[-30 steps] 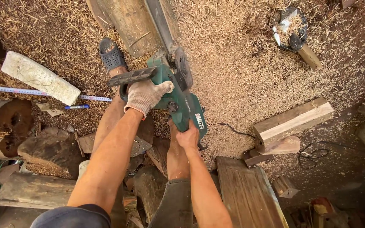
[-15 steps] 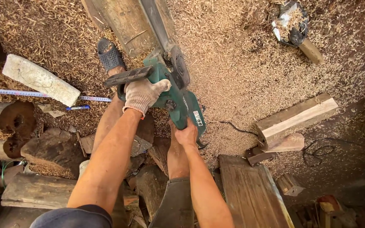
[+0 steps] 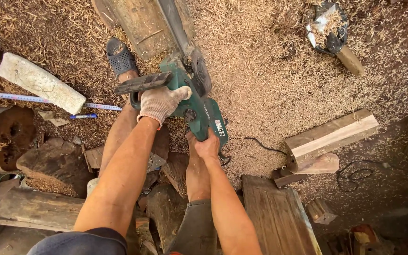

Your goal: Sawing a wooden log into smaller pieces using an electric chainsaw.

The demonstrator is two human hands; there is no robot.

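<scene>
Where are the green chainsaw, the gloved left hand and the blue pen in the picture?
green chainsaw point(image 3: 203, 113): head view, on its green body.
left hand point(image 3: 159, 102): head view, on the back of the glove.
blue pen point(image 3: 83, 115): head view, on its barrel.

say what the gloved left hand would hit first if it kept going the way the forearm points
Likely the green chainsaw body itself: the left hand already grips its black front handle, and beyond lies the log being cut. Depth is hard to judge from above.
</scene>
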